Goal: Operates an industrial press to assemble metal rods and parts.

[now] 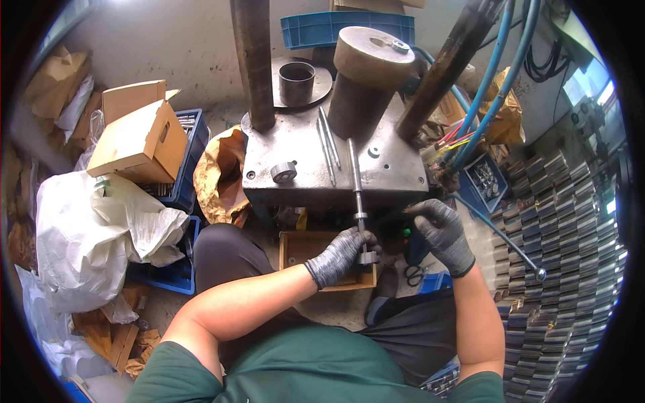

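Observation:
My left hand [341,256], in a grey glove, is wrapped round a long stepped metal shaft [356,176] in front of the press table. The shaft's far end lies over the steel table top [306,151], near the thick metal cylinder. A small collar [361,215] sits on the shaft just beyond my fingers, and a wider metal ring [367,258] shows at its near end. To the right, my right hand [443,236], also gloved, is raised off the shaft. Its fingers are loosely bent and apart, with nothing visible in them.
The thick cylinder [366,80] stands between two steel columns. Slim rods [327,148] and a bearing-like ring [283,172] lie on the table. A wooden box [322,281] is below my left hand. A ball-ended lever [539,273] and stacked metal parts [564,269] are at right.

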A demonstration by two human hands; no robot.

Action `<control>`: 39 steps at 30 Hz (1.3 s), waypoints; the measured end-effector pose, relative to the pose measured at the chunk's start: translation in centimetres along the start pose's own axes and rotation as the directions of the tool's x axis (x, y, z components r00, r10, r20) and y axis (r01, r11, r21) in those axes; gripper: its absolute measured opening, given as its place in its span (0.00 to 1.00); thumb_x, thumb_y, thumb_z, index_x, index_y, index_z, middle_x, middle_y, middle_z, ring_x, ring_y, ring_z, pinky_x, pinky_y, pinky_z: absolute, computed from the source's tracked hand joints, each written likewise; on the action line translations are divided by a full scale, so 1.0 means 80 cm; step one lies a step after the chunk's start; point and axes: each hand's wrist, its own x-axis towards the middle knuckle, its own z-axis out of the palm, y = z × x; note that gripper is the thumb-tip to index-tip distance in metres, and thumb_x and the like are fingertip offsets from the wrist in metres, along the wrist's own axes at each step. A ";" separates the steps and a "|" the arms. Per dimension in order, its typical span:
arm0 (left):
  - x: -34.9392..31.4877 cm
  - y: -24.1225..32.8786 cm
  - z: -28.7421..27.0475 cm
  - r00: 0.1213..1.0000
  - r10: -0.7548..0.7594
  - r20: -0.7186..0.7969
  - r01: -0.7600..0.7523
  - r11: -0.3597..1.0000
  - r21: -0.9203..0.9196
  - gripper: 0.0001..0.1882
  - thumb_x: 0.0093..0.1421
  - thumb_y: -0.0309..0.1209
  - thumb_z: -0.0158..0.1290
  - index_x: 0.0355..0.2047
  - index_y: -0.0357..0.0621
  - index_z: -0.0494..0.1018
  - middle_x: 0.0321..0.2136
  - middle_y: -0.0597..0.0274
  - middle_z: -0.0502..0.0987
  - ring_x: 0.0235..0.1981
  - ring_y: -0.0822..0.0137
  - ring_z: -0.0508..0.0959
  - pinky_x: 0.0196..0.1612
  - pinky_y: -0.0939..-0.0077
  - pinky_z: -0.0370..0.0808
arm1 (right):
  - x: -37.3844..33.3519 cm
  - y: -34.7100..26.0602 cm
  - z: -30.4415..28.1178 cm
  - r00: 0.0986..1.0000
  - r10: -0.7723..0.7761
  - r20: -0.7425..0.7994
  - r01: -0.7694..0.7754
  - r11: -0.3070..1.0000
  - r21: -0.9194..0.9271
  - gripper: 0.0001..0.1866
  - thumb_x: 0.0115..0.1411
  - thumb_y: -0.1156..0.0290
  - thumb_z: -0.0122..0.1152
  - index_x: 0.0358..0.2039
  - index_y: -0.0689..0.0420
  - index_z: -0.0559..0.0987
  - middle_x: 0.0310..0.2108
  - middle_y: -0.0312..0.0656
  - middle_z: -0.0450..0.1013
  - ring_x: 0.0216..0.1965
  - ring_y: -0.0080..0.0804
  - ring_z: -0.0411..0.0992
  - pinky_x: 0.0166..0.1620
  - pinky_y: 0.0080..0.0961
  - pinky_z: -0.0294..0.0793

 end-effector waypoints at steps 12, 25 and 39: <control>-0.001 0.016 -0.011 0.924 0.381 -0.032 -0.309 0.793 0.525 0.25 0.77 0.55 0.52 0.41 0.44 0.76 0.30 0.64 0.79 0.32 0.70 0.81 0.38 0.73 0.83 | 0.005 0.004 -0.005 0.906 0.049 0.420 0.212 0.806 -0.552 0.19 0.66 0.63 0.66 0.53 0.60 0.84 0.49 0.53 0.81 0.53 0.55 0.79 0.59 0.43 0.78; 0.003 0.203 0.088 0.511 0.803 0.308 -0.830 0.367 0.421 0.17 0.76 0.37 0.59 0.57 0.40 0.74 0.42 0.65 0.79 0.38 0.74 0.77 0.44 0.74 0.77 | 0.019 -0.005 0.010 0.778 0.132 0.614 0.285 0.797 -0.533 0.18 0.69 0.56 0.61 0.49 0.52 0.89 0.52 0.48 0.80 0.55 0.50 0.79 0.62 0.42 0.76; 0.151 0.474 0.190 0.516 0.845 0.142 -0.530 0.185 0.827 0.06 0.75 0.29 0.59 0.45 0.39 0.80 0.33 0.64 0.80 0.29 0.72 0.78 0.31 0.76 0.80 | 0.013 -0.048 0.016 0.750 0.257 0.609 0.241 0.751 -0.614 0.35 0.76 0.37 0.46 0.43 0.54 0.90 0.43 0.53 0.85 0.51 0.55 0.82 0.58 0.49 0.78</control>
